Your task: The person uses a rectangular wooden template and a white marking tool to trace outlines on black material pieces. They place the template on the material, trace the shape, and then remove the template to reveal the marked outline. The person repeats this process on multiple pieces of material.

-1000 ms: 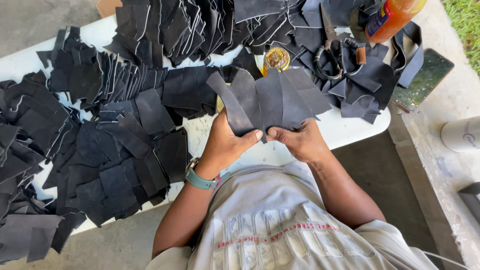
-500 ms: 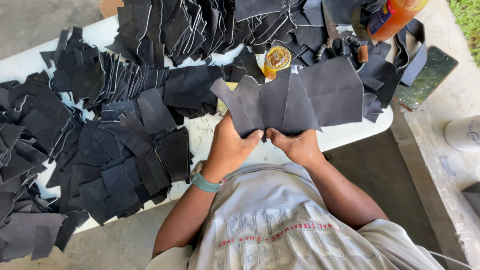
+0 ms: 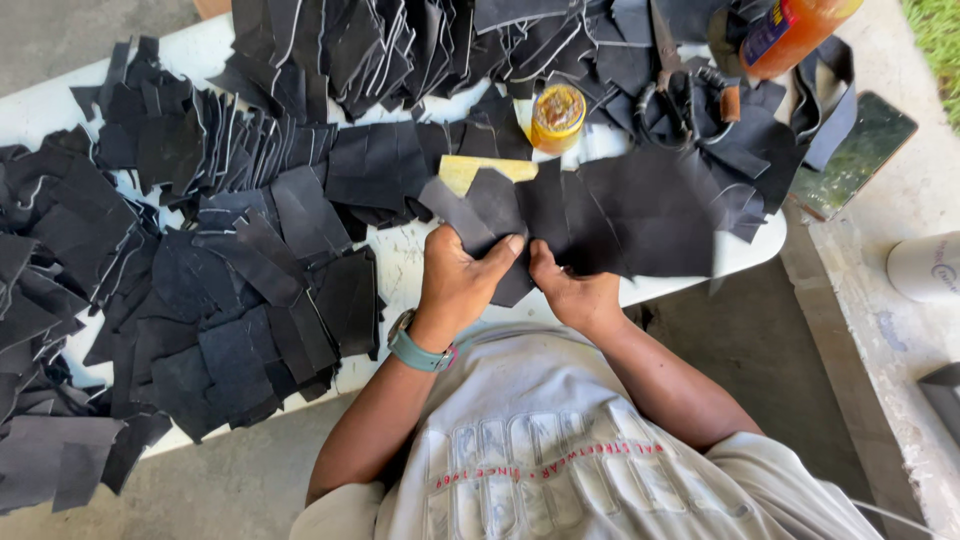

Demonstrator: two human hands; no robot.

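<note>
An outdoor leather-cutting workshop: a white worktable (image 3: 420, 262) on bare concrete (image 3: 240, 470) lies buried under heaps of cut black leather pieces (image 3: 230, 300), with scissors (image 3: 668, 62), an open glue tin (image 3: 557, 112) and an orange bottle (image 3: 790, 32) at the far right, grass (image 3: 938, 40) beyond.

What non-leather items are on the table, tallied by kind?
Small round yellow-lidded tin: 1
Orange bottle: 1
Scissors: 1
Yellow flat block beside the black pieces held by the left hand and right hand: 1
Total: 4
</note>
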